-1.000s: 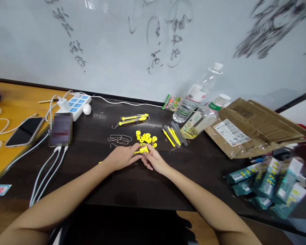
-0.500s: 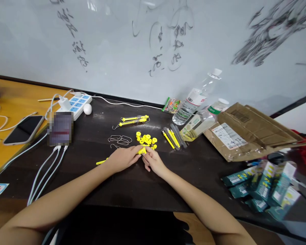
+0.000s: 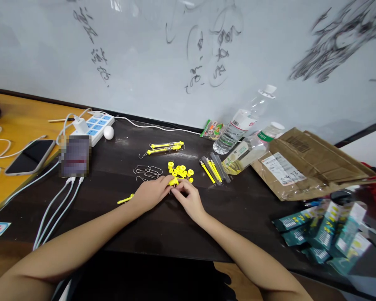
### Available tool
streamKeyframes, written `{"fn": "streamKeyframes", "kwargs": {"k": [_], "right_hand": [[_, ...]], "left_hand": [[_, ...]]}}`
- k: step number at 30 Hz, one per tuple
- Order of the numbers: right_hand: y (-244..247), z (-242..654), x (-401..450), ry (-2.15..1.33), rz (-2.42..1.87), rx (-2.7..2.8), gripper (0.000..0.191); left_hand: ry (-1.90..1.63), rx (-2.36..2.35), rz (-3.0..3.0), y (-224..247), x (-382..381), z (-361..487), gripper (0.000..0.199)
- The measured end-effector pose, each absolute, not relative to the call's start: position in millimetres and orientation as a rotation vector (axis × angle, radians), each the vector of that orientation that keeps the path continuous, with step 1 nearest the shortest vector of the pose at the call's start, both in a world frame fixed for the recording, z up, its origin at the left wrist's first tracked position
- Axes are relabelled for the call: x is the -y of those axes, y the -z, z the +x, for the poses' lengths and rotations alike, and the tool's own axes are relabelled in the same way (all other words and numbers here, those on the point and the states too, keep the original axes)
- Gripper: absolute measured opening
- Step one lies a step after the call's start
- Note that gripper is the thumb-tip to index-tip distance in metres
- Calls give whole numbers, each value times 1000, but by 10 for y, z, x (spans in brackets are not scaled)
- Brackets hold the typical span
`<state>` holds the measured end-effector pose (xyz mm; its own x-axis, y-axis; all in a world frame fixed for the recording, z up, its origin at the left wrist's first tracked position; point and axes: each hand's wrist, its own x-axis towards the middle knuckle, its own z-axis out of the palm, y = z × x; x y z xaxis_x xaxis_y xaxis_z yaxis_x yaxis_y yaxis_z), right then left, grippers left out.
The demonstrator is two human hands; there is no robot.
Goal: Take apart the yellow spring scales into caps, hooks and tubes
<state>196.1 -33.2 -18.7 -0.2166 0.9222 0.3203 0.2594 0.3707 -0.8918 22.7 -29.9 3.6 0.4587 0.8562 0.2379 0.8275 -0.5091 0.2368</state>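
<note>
My left hand (image 3: 152,194) is closed around a small yellow plastic cap (image 3: 173,182), which sticks out at its fingertips. My right hand (image 3: 190,200) meets it there, thumb and forefinger pinched at the cap's underside on something too small to make out, perhaps a bit of thin wire. Just beyond lies a pile of yellow plastic caps and rings (image 3: 181,170). Bent metal wire hooks (image 3: 148,171) rest behind my left hand. A yellow strip-like part (image 3: 125,199) lies beside my left wrist. Further back are two spring scales (image 3: 166,148) with hooks.
Clear tubes with yellow inserts (image 3: 211,169) lie right of the pile. Behind them stand a water bottle (image 3: 238,125) and a tilted bottle of yellowish liquid (image 3: 247,150). A cardboard parcel (image 3: 297,167) and green boxes (image 3: 322,230) fill the right. Left are a power strip (image 3: 97,127) and phone (image 3: 30,156).
My right hand's fingers have shifted left and drawn into a pinch under the yellow cap. The cap has tilted slightly in my left hand. The view has moved a little.
</note>
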Motion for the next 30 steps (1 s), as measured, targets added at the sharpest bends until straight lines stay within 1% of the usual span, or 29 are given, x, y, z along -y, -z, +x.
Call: {"fn": "streamKeyframes", "kwargs": {"k": [4, 8, 10, 12, 16, 19, 21, 24, 30], "right_hand": [[166, 1959, 365, -660, -1072, 1841, 10], [134, 2020, 342, -521, -997, 2066, 15], [123, 2051, 323, -531, -967, 2137, 14], [128, 2060, 313, -684, -940, 2075, 14], [171, 2022, 297, -1343, -846, 1604, 18], [189, 2008, 267, -1650, -745, 1422, 25], [194, 2013, 247, -1726, -688, 1395, 25], [211, 2015, 234, -1711, -700, 1382, 27], [230, 1946, 271, -1609, -834, 1357, 28]], "left_hand": [[-521, -1516, 2598, -18, 293, 221, 36], [-494, -1469, 2548, -49, 284, 192, 36], [-479, -1449, 2500, -89, 274, 173, 35], [-469, -1421, 2464, -134, 268, 158, 34], [-497, -1334, 2434, -189, 279, 152, 32], [-538, -1295, 2388, -206, 295, 153, 33], [-548, -1261, 2349, -219, 299, 149, 32], [-541, -1222, 2307, -232, 290, 138, 30], [-474, -1293, 2399, -158, 274, 162, 39]]}}
